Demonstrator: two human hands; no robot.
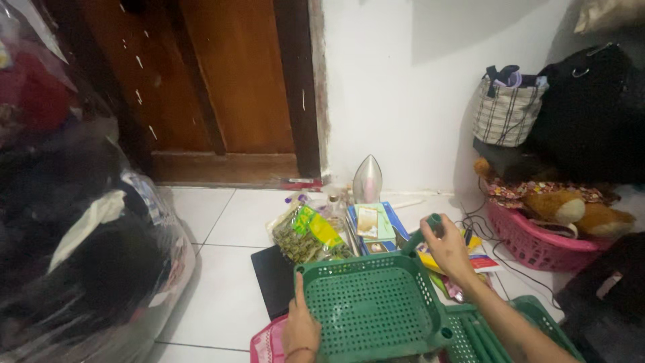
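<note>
Right now both hands are on the green perforated tray (369, 306), held tilted up over the floor (222, 296), its open face toward the camera. Left hand (300, 329) clamps the tray's near-left edge, thumb up along the rim, the other fingers behind the wall and hidden. Right hand (449, 252) is at the tray's far-right corner, fingers (437, 232) curled tight round the green corner post (430, 225) that sticks up there. So the post lies inside the right fist; the left hand is diagonally across the tray from it. A second green tray (497, 329) sits just right of and below the held one, touching or overlapping it; cannot tell which. Beyond the tray: packets and small boxes (349, 228), then a clothes iron (367, 180) against the wall. A pink basket (531, 242) is well to the tray's right.
</note>
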